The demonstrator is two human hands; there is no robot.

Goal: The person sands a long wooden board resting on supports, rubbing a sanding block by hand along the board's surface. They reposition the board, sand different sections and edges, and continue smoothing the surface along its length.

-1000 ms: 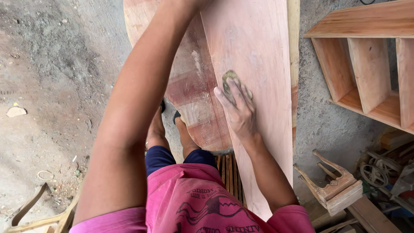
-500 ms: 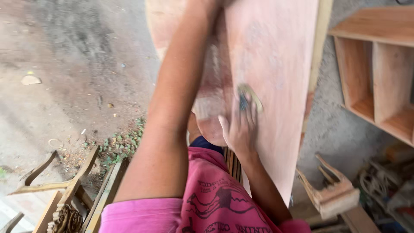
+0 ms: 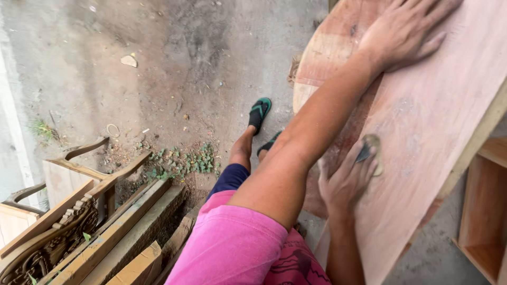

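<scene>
Sanding is the step in hand, by the look of it. Your right hand (image 3: 346, 182) presses a small worn pad (image 3: 371, 154) flat against the board (image 3: 422, 132), fingers spread over it and gripping it against the wood. Your left hand (image 3: 404, 31) lies open and flat on the far end of the board, bracing it. The board leans tilted at the right of the scene, its far end rounded, its near edge running down past your hip. Its face is reddish-brown, dusty and pale where rubbed, with a darker streaked patch just left of the pad. Judging from that, the next stroke calls for even pressure along the grain while the left hand holds the board from sliding. At your left, carved wooden frames (image 3: 58, 232) and planks (image 3: 132, 232) lie stacked on the floor; a bare wooden shelf (image 3: 483, 211) stands at the far right. Your feet in green sandals (image 3: 260, 113) rest on the concrete.
</scene>
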